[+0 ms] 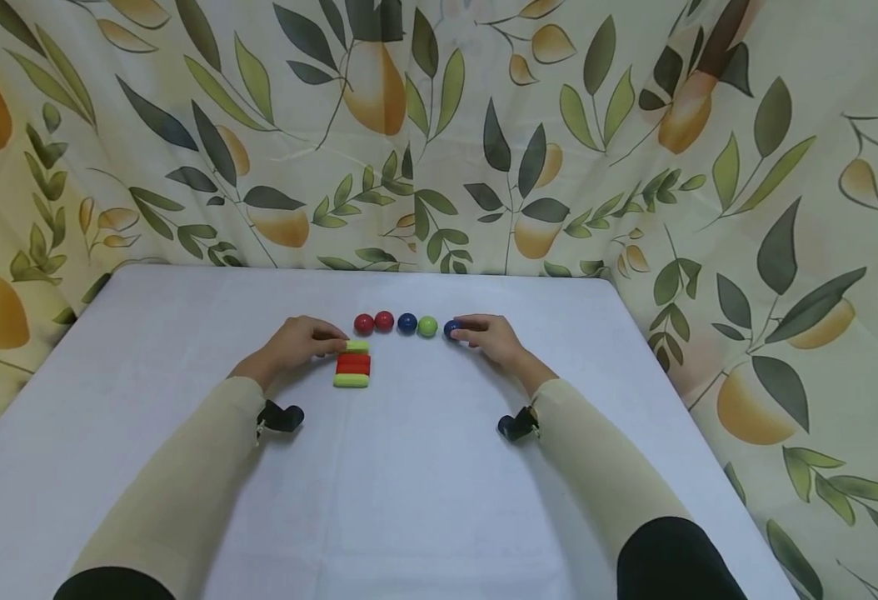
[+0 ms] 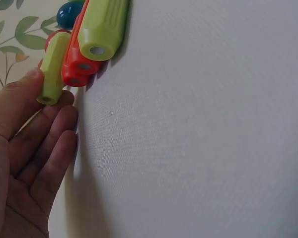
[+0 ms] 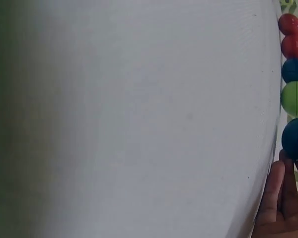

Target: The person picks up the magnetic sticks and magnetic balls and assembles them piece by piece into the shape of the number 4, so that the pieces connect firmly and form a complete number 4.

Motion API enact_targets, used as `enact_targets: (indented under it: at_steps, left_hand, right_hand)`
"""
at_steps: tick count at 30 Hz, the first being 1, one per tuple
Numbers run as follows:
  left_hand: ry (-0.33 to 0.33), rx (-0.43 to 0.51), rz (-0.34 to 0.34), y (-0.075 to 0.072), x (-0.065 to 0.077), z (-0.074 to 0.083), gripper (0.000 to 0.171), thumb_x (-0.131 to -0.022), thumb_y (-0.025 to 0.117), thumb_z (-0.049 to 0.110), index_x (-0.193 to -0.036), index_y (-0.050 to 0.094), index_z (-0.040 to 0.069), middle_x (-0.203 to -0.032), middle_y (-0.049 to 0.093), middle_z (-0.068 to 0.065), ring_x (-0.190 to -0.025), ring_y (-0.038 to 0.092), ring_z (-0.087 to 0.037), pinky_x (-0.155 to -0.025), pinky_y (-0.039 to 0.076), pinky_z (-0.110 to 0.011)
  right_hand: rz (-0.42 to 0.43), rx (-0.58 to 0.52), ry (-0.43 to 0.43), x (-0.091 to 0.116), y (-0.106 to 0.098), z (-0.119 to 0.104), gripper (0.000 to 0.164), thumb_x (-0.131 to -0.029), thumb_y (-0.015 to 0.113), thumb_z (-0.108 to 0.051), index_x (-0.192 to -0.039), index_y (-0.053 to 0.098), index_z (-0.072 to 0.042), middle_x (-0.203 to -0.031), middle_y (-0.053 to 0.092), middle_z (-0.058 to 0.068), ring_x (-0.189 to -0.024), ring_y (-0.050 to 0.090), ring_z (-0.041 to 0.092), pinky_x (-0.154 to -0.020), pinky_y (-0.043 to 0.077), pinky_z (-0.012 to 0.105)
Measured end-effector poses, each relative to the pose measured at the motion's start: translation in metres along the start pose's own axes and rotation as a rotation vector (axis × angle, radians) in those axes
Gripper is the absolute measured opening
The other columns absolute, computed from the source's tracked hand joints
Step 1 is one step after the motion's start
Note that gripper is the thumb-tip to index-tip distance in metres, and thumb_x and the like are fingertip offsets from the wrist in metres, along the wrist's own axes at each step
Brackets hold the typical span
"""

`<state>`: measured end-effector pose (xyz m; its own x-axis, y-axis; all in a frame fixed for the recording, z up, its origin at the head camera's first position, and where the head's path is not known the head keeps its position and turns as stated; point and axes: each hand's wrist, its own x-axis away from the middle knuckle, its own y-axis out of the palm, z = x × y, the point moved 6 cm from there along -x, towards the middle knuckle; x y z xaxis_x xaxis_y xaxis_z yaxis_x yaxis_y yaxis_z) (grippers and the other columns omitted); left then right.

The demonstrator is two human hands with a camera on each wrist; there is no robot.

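Observation:
My left hand (image 1: 296, 342) pinches the near end of a short light-green bar (image 2: 53, 69) between thumb and fingers. Beside that bar lie two red bars (image 1: 353, 364), then a second green bar (image 1: 351, 381), side by side in a small stack-like row on the table. With thumb and fingertips my right hand (image 1: 495, 340) holds a dark blue ball (image 1: 451, 329), the rightmost of a row. To its left sit a green ball (image 1: 427, 327), another blue ball (image 1: 407, 323) and two red balls (image 1: 384, 321). In the right wrist view only part of the hand shows, below the blue ball (image 3: 295, 139).
A white cloth covers the table (image 1: 424, 500). Behind it and along both sides hangs a curtain (image 1: 439, 208) printed with leaves and fruit. Black wrist cameras (image 1: 281, 417) are strapped at both cuffs. The balls stand near the table's far edge.

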<state>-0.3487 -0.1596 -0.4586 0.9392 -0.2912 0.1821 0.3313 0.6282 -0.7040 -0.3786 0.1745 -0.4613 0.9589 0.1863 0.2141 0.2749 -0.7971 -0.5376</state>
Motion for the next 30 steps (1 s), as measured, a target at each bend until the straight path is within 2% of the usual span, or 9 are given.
enact_targets:
  at_steps: [4, 11, 16, 20, 26, 30]
  left_hand:
    - [-0.004, 0.023, 0.022, -0.003, 0.002, -0.002, 0.032, -0.093, 0.068, 0.035, -0.118, 0.072, 0.015, -0.101, 0.07, -0.004, -0.09, 0.06, -0.021, -0.078, 0.051, -0.03]
    - [-0.022, 0.057, 0.053, -0.006, 0.008, -0.009, 0.034, -0.093, 0.067, 0.037, -0.118, 0.073, 0.015, -0.108, 0.072, -0.005, -0.091, 0.063, -0.019, -0.08, 0.054, -0.029]
    - [-0.022, 0.088, 0.076, -0.008, 0.016, -0.008, 0.037, -0.092, 0.068, 0.04, -0.119, 0.072, 0.015, -0.11, 0.072, -0.005, -0.09, 0.064, -0.018, -0.082, 0.053, -0.03]
    - [-0.036, 0.152, 0.083, -0.006, 0.022, -0.005, 0.041, -0.09, 0.07, 0.042, -0.121, 0.071, 0.016, -0.112, 0.071, -0.006, -0.094, 0.065, -0.019, -0.086, 0.054, -0.032]
    - [-0.012, 0.19, 0.103, -0.003, 0.029, 0.005, 0.044, -0.088, 0.071, 0.046, -0.121, 0.071, 0.017, -0.118, 0.07, -0.006, -0.106, 0.061, -0.023, -0.092, 0.051, -0.039]
    - [-0.019, 0.212, 0.104, -0.001, 0.033, 0.011, 0.042, -0.089, 0.071, 0.044, -0.12, 0.072, 0.016, -0.122, 0.068, -0.008, -0.114, 0.058, -0.025, -0.099, 0.048, -0.043]
  right_hand:
    - [0.003, -0.034, -0.008, 0.007, -0.002, 0.001, 0.047, -0.092, 0.07, -0.033, -0.134, 0.062, -0.015, -0.138, 0.058, 0.008, -0.116, 0.059, 0.026, -0.1, 0.045, 0.041]
    - [-0.015, -0.055, -0.043, 0.015, -0.003, 0.005, 0.049, -0.09, 0.072, -0.031, -0.134, 0.061, -0.013, -0.141, 0.056, 0.01, -0.14, 0.041, 0.028, -0.116, 0.029, 0.047]
    - [-0.034, -0.059, -0.048, 0.023, -0.003, 0.008, 0.047, -0.091, 0.071, -0.03, -0.134, 0.062, -0.012, -0.14, 0.058, 0.01, -0.14, 0.042, 0.027, -0.116, 0.031, 0.045]
    - [-0.043, -0.074, -0.041, 0.029, -0.001, 0.011, 0.048, -0.091, 0.072, -0.03, -0.134, 0.062, -0.013, -0.141, 0.057, 0.01, -0.141, 0.04, 0.028, -0.116, 0.03, 0.045]
    - [-0.06, -0.109, -0.046, 0.043, 0.0, 0.011, 0.048, -0.089, 0.073, -0.028, -0.134, 0.062, -0.012, -0.14, 0.058, 0.011, -0.141, 0.04, 0.029, -0.117, 0.027, 0.046]
    - [-0.078, -0.127, -0.039, 0.051, 0.002, 0.013, 0.048, -0.089, 0.074, -0.029, -0.133, 0.062, -0.013, -0.139, 0.059, 0.01, -0.141, 0.04, 0.028, -0.117, 0.029, 0.045]
